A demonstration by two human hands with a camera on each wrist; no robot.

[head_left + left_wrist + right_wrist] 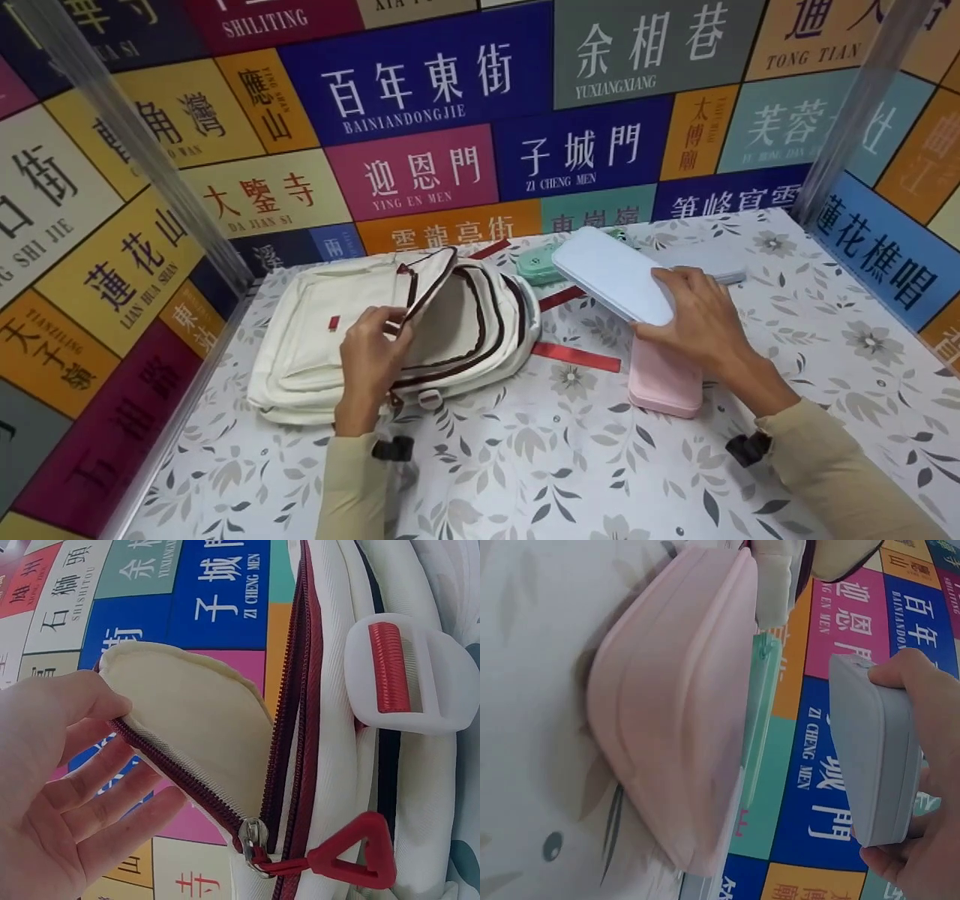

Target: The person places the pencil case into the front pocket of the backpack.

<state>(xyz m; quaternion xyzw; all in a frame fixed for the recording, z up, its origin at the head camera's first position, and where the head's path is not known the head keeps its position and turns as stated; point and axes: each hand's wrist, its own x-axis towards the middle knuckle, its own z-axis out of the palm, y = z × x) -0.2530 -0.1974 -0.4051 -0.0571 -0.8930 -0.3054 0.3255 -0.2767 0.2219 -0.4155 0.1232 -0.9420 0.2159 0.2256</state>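
I see the desk (525,465) first, white with gray leaves and flowers. On its left side lies the cream backpack (311,300), with its front pocket hanging open. The light blue case (615,274) comes next; it is tipped and up off the desk, to the right of the backpack. The pink case (664,382) lies on the desk just under the right hand (701,315). A pale gray case (709,259) lies behind that hand, and a green case (536,262) sits just past the blue one.

My two hands are well apart. The right one grips the blue case near one end, thumb on one edge and fingers on the other. The left hand (375,352) pinches the edge of the pocket flap (187,705) and holds it back.

I think the blue case could slip and bump the pink one if those fingers get loose, because it looks smooth. If the left hand lets go, the flap could flop over the hole. The little red zipper pull (360,851) by the flap might snag on something.
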